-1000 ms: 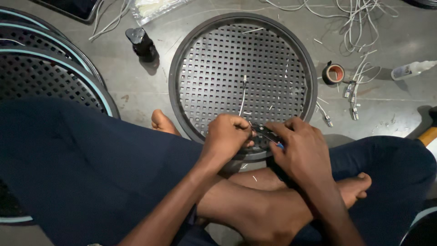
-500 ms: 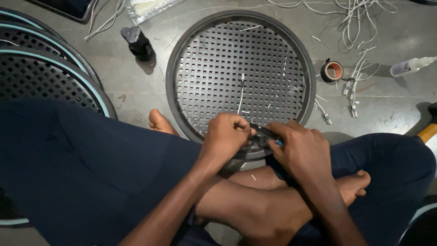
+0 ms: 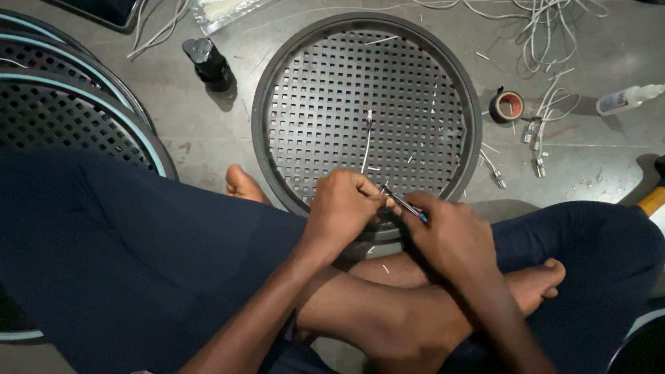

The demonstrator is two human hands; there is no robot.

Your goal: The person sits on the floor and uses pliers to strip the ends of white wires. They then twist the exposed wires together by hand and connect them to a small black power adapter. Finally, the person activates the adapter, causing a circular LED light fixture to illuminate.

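Left hand (image 3: 343, 211) pinches a white wire (image 3: 366, 142) lying over the round perforated grille (image 3: 312, 104) (near rim on lap); right hand (image 3: 450, 235) grasps small cutters (image 3: 405, 203). Wire unfastened; more grilles (image 3: 62, 118) wait.

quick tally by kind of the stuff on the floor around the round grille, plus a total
Round perforated grille under both hands: 1
Teal-rimmed grilles stacked at left: 2 at least
Tape roll: 1
White squeeze bottle: 1
Small black bottle: 1
Clear bag of white ties: 1
Total: 7, not counting the loose white wires.
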